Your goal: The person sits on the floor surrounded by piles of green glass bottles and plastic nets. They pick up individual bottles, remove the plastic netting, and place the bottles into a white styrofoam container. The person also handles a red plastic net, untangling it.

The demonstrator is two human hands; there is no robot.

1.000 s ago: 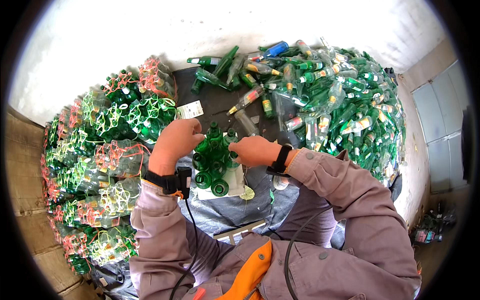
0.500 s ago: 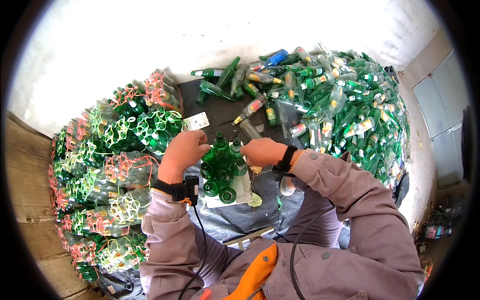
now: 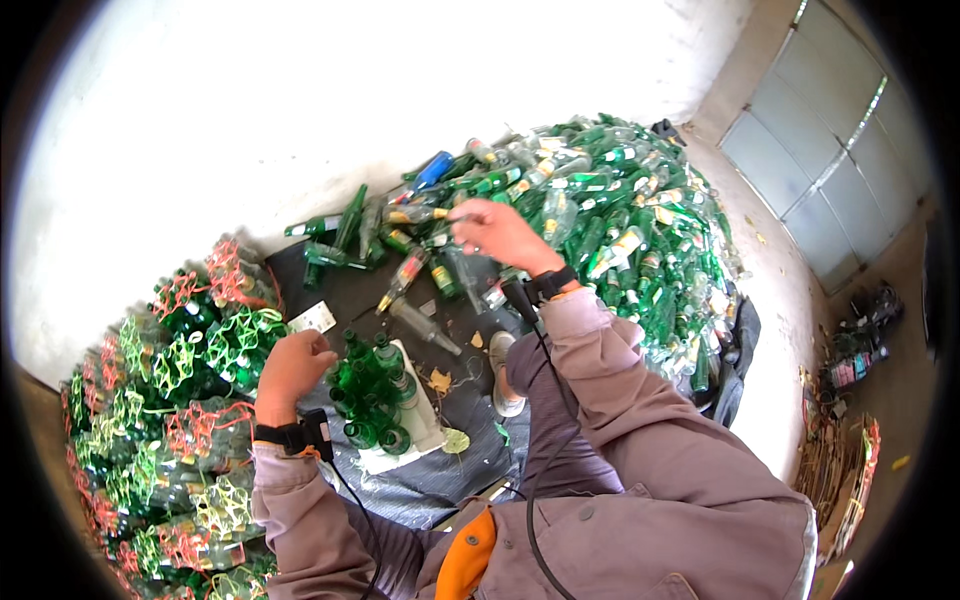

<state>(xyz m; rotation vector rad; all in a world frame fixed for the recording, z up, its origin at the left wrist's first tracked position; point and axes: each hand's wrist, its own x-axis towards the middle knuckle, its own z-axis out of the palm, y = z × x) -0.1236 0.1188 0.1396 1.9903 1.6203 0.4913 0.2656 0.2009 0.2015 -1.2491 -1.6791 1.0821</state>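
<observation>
My left hand (image 3: 293, 372) is beside the upper left of a tight cluster of upright green bottles (image 3: 372, 395). Its fingers are curled and pressed together; whatever may be between them is hidden. The bottles stand on a white board (image 3: 428, 420), which shows along their right side. My right hand (image 3: 500, 237) is stretched out over the near edge of a heap of loose bottles (image 3: 610, 200), its fingers bent and a little apart. Close to its fingertips lies the neck of a clear bottle with an orange-yellow label (image 3: 412, 214); I see no bottle held.
At left, bottle bundles (image 3: 165, 440) tied with red and yellow-green netting are stacked. A clear bottle (image 3: 425, 325) lies on the dark sheet beyond the board, near a white card (image 3: 313, 318). A blue bottle (image 3: 433, 172) tops the heap. My shoe (image 3: 505, 375) is right of the board.
My right hand has left the bottle cluster and reached away to the heap. My left hand stays beside the cluster. The view has swung right, showing more of the grey door.
</observation>
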